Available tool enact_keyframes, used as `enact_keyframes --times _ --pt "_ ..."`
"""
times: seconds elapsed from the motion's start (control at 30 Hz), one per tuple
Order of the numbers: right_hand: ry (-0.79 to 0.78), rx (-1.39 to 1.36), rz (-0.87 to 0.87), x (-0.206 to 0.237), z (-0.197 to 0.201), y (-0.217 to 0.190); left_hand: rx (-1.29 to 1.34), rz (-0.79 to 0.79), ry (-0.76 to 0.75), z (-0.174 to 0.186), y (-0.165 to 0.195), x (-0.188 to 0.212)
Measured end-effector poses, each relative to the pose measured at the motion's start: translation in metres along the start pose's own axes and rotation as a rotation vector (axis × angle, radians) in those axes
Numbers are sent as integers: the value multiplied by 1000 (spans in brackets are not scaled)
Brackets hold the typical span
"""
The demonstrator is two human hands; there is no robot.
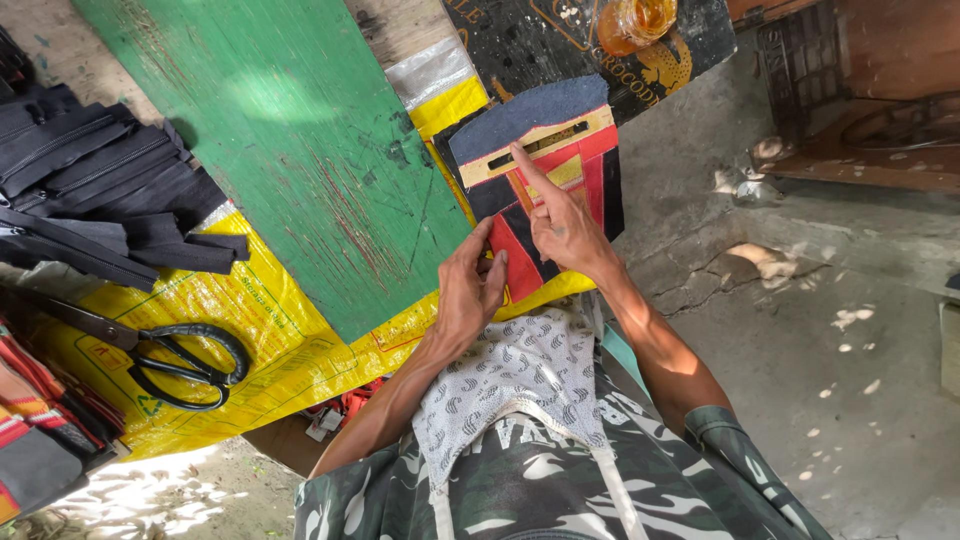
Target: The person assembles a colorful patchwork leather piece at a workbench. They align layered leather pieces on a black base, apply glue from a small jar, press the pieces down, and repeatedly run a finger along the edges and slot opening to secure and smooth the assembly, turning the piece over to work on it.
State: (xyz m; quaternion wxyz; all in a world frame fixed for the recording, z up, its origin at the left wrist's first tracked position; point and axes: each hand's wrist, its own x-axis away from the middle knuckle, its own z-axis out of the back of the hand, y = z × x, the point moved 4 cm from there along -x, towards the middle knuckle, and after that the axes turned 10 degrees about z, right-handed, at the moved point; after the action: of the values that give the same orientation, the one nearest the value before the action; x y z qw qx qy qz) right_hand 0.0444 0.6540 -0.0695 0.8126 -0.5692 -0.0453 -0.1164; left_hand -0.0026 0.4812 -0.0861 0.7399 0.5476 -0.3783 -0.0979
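A flat red, black and yellow fabric piece [590, 160] with a dark blue top flap and a narrow slot lies on the yellow sheet's right end. My right hand [562, 225] rests on it, its index finger stretched out and pressing just below the slot. My left hand [472, 283] pinches the lower left edge of the same piece between thumb and fingers. A white patterned cloth [520, 375] hangs over my chest below both hands.
A green board [290, 140] lies over a yellow woven plastic sheet [270, 330]. Black-handled scissors [165, 355] sit at the left, with black zipper strips [90, 190] above them. A jar of amber liquid [635, 22] stands on a dark board. Concrete floor at the right.
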Motion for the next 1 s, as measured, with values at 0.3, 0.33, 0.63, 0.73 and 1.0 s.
enact_keyframes --times 0.3,0.33,0.63,0.73,1.0 --pt "329 -221 -213 3 46 21 35 -9 -6 0 5 2" --pt "269 -137 -171 2 38 16 43 -2 -10 1 5 2" --pt "79 231 -18 -9 -10 -10 27 2 -12 0 5 1" --pt "198 -81 -164 -2 18 1 72 47 -34 1 6 3" --pt "41 606 108 -13 -24 -7 55 92 -50 2 7 2"
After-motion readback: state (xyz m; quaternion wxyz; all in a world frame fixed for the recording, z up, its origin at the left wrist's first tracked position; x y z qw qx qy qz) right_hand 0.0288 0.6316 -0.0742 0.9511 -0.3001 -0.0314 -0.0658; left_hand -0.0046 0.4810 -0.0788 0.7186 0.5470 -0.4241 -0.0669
